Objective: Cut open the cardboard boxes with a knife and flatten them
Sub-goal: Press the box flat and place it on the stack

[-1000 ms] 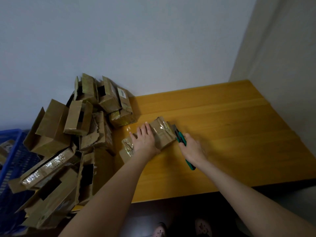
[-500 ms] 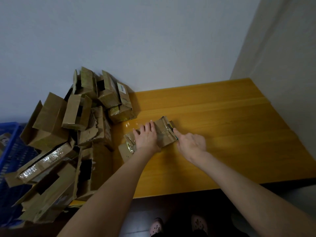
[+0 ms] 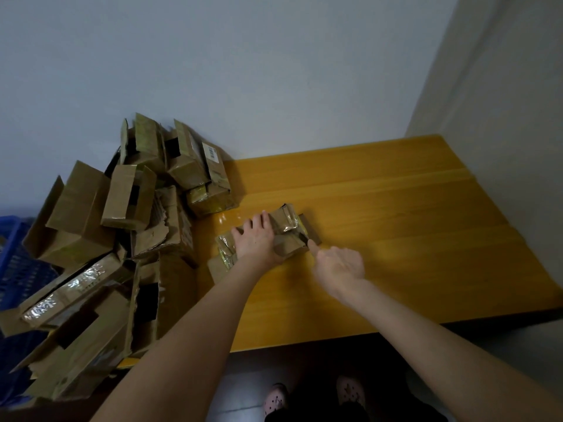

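1. While the left hand (image 3: pixel 254 239) lies flat on the box (image 3: pixel 288 228) with fingers straight and spread over its taped top, the right hand (image 3: pixel 338 263) sits just beside the box's right end, palm turned up, fingers loose, gripping nothing. Only its index tip touches that end
2. The box is crumpled with shiny tape all over. It lies at an angle on the table (image 3: pixel 411 239), a bit left of the middle
3. Big pile (image 3: pixel 137 226) of opened boxes hogs the table's left end. It leans up against the back wall (image 3: pixel 243 86) and hangs over the near edge, with flaps sticking out every which way
4. The nearest boxes in the pile are just beside the box's left end, so that side is tight
5. A blue crate (image 3: pixel 18 263) sits at far left behind the pile, mostly hidden
6. Edges: the table butts against the back wall and the side wall (image 3: pixel 502 147) on the right. The near edge runs across under both forearms, with feet in slippers (image 3: pixel 275 400) on the dark floor below it
7. Room-wise, plain wood runs from the right hand over to the side wall, with a strip behind the box up to the back wall and another in front of it down to the near edge
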The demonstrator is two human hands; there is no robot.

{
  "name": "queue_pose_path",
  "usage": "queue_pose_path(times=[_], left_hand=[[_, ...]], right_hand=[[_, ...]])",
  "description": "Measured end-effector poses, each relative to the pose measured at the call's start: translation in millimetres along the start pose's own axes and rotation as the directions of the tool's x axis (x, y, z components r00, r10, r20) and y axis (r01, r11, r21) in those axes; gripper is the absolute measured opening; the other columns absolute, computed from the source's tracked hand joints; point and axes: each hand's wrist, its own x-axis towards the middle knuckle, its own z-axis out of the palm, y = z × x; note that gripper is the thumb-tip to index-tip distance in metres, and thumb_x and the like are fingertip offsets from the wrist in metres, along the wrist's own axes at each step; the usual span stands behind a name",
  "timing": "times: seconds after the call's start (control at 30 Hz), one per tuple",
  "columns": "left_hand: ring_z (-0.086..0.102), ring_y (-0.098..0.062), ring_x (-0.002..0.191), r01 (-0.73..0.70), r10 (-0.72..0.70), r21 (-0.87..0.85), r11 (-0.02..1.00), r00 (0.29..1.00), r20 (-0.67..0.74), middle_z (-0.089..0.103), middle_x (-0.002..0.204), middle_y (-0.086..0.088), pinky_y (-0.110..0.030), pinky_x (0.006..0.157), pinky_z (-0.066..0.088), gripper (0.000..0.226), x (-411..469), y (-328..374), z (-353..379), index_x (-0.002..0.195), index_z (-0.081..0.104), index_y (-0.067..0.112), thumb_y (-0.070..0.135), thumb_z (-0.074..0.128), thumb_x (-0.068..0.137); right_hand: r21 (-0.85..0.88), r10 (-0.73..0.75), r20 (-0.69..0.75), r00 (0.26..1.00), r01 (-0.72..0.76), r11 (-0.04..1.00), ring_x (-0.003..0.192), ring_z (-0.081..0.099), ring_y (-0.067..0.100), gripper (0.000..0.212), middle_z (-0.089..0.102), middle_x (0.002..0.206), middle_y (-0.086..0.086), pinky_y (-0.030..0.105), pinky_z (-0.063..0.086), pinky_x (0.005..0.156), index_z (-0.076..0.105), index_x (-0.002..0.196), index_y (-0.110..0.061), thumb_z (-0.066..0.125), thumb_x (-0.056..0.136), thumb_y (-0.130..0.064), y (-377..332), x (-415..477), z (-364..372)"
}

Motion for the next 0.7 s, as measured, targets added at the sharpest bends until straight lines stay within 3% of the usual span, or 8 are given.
queue_pose_path(times=[0.1,0.2,0.27,0.33,0.37,0.43,0.53,0.7], left_hand=[[0.023,-0.033,0.141,0.053,-0.053,-0.048,0.997,0.999,0.008,0.018,0.155,-0.012,-0.055,0.112,0.026,0.123,3,-10,-8,0.154,-0.001,0.008,0.064,0.071,0.071],[0.025,-0.033,0.140,0.077,-0.076,-0.067,0.995,0.997,0.020,0.019,0.154,-0.012,-0.053,0.109,0.030,0.125,6,-18,-13,0.154,-0.001,0.008,0.066,0.071,0.069],[0.026,-0.033,0.139,0.095,-0.093,-0.076,0.993,0.995,0.027,0.021,0.153,-0.013,-0.053,0.108,0.031,0.127,7,-19,-13,0.154,-0.001,0.008,0.068,0.070,0.068],[0.025,-0.034,0.140,0.134,-0.131,-0.104,0.986,0.991,0.036,0.021,0.153,-0.013,-0.054,0.107,0.031,0.128,9,-21,-13,0.154,-0.002,0.009,0.070,0.069,0.068],[0.024,-0.035,0.141,0.157,-0.154,-0.121,0.980,0.987,0.040,0.021,0.154,-0.014,-0.055,0.108,0.031,0.128,10,-23,-13,0.155,-0.002,0.010,0.071,0.069,0.068],[0.022,-0.035,0.143,0.208,-0.203,-0.163,0.964,0.978,0.049,0.019,0.155,-0.015,-0.056,0.108,0.030,0.126,12,-29,-14,0.155,-0.002,0.012,0.073,0.067,0.068],[0.023,-0.036,0.142,0.293,-0.283,-0.222,0.930,0.956,0.078,0.019,0.156,-0.015,-0.056,0.108,0.030,0.127,14,-35,-16,0.155,-0.001,0.014,0.077,0.066,0.067],[0.024,-0.037,0.141,0.371,-0.343,-0.255,0.893,0.928,0.148,0.018,0.156,-0.017,-0.055,0.107,0.032,0.131,22,-36,-14,0.154,-0.003,0.015,0.081,0.064,0.063]], right_hand=[[0.125,-0.024,-0.168,0.985,0.045,0.991,0.079,0.063,0.026,0.051,0.068,0.095,0.004,0.029,0.039,0.059,0.023,0.149,-0.037,0.035,0.100,-0.033,12,-6,-1],[0.393,0.129,-0.243,0.961,-0.024,0.919,0.079,0.064,0.032,0.043,0.067,0.090,0.008,0.034,0.045,0.062,0.034,0.138,-0.028,0.040,0.097,-0.037,16,1,-3],[0.657,0.252,-0.142,0.957,-0.100,0.747,0.077,0.064,0.029,0.030,0.065,0.086,0.005,0.037,0.050,0.063,0.044,0.121,-0.020,0.045,0.096,-0.037,11,18,1],[0.843,0.314,0.022,0.949,-0.186,0.504,0.081,0.066,0.027,0.022,0.066,0.089,0.005,0.039,0.054,0.069,0.051,0.107,-0.016,0.047,0.098,-0.035,5,40,13],[0.890,0.327,0.096,0.940,-0.228,0.395,0.083,0.066,0.027,0.023,0.067,0.093,0.007,0.041,0.055,0.074,0.054,0.105,-0.013,0.048,0.099,-0.035,2,50,20],[0.915,0.342,0.194,0.919,-0.295,0.276,0.086,0.063,0.027,0.028,0.065,0.099,0.009,0.045,0.055,0.081,0.056,0.109,-0.008,0.048,0.100,-0.033,-3,65,37],[0.898,0.349,0.273,0.897,-0.368,0.243,0.092,0.059,0.030,0.027,0.061,0.108,0.014,0.047,0.054,0.084,0.052,0.116,-0.005,0.052,0.100,-0.026,-9,80,56],[0.817,0.339,0.312,0.887,-0.433,0.382,0.108,0.059,0.033,0.035,0.059,0.121,0.017,0.043,0.053,0.085,0.050,0.129,-0.003,0.057,0.096,-0.011,-14,107,74]])
